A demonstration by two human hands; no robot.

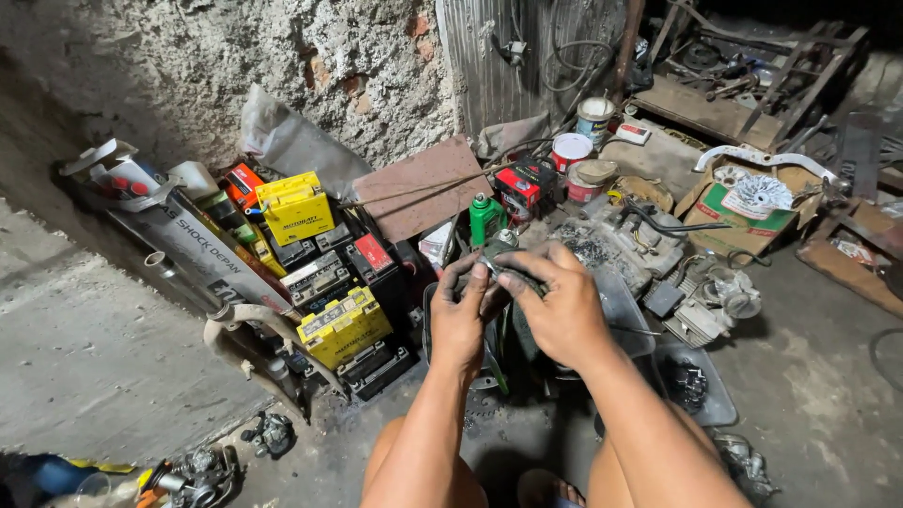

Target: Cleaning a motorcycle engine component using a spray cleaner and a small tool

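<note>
Metal part (503, 243) pinched between both hands; left hand (461, 315) grip closed under it, right hand (562, 306) curled over top

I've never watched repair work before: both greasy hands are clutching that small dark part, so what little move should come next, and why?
Probably a slight turn of the small dark part to expose another face: the left hand and right hand cover most of it, and the fingers already pinch its top.

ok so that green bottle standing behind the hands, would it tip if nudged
Probably: the green bottle is tall, narrow and upright on cluttered ground, so a knock could topple it. It looks like light plastic. The grimy left hand and right hand suggest a slippery grip.
</note>
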